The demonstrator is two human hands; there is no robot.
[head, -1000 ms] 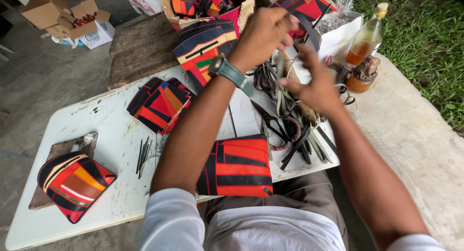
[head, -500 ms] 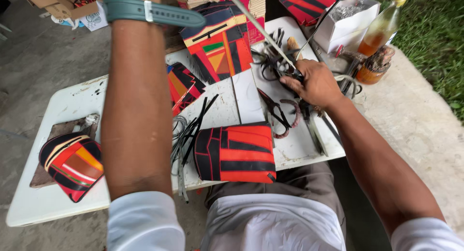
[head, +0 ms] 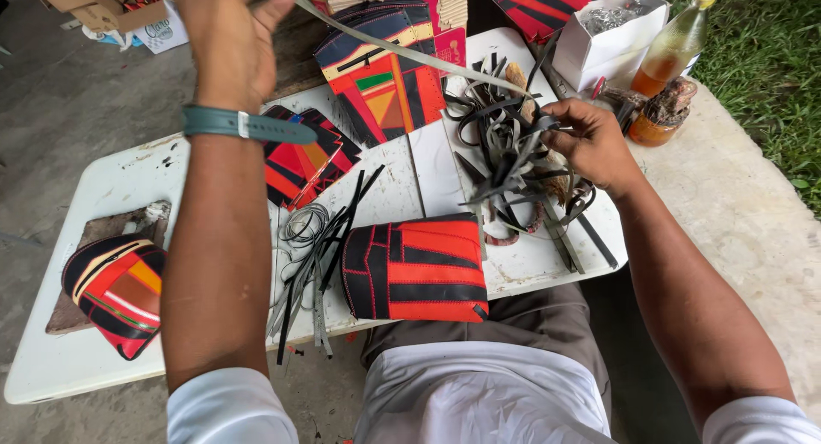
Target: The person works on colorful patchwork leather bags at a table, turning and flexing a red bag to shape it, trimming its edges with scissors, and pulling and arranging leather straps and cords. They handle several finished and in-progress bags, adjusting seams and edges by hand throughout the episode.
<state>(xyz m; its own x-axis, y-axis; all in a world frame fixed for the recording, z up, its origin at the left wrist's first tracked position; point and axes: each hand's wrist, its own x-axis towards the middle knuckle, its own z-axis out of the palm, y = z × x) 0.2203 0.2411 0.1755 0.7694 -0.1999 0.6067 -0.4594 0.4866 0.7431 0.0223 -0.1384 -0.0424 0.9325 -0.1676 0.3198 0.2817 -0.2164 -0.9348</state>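
- Head view: the left hand (head: pixel 227 33) is raised high at the top edge, pinching one end of a long grey strip (head: pixel 402 49); the strip runs taut and slanting down to the right hand (head: pixel 590 140), which grips its other end just above a tangled pile (head: pixel 513 174) of dark strips on the white table (head: pixel 103 358).
- The strip's lower end sits right in that tangle. It looks likely that a hard pull would drag other strips up with it, or scatter them off the table's near edge.
- A bottle (head: pixel 676 46) and a small jar (head: pixel 654 123) stand just beside the right hand, near the table's far corner. A sideways jerk of that hand could knock them over, I judge.
- A red and black pouch (head: pixel 423 269) lies at the near edge, partly over the lap; a dropped forearm could push it off.
- Loose black strips (head: pixel 321 264) beside the left forearm hang over the edge and could slide down if brushed.
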